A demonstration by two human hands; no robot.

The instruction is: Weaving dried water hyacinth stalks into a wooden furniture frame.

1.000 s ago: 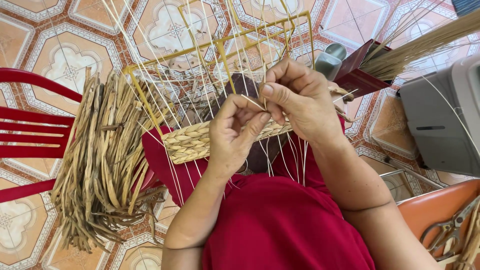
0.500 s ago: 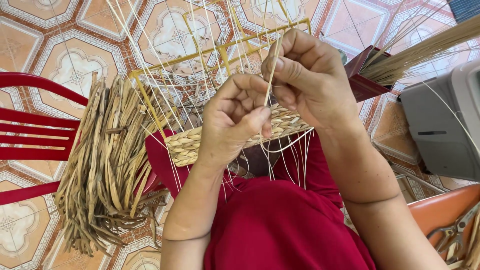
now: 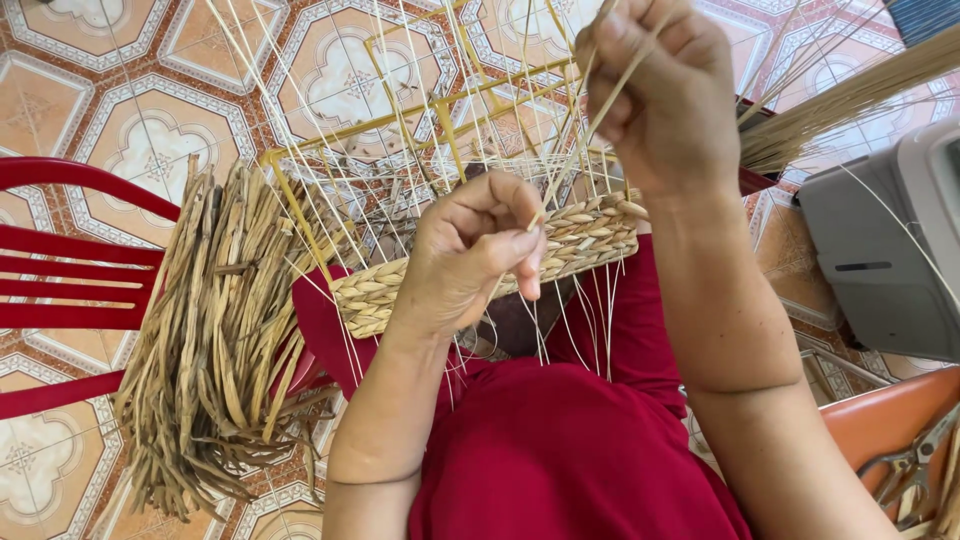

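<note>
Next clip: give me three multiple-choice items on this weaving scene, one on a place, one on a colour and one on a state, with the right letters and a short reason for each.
1. Where does the bundle of dried fibre strips lie?
A. draped over the red chair on the person's left
B. inside the grey box
C. on the orange seat

2. What colour is the wire frame that the woven band is built on?
A. blue
B. yellow
C. black

3. What is the right hand doing?
A. resting flat on the lap
B. holding scissors
C. raised, pulling a thin strand upward

Answers:
1 A, the strips hang across the red chair at the left edge.
2 B, its bars show yellow between the pale upright strands.
3 C, the strand runs taut from the left hand, which pinches it at the band, up into the closed right hand.
</note>
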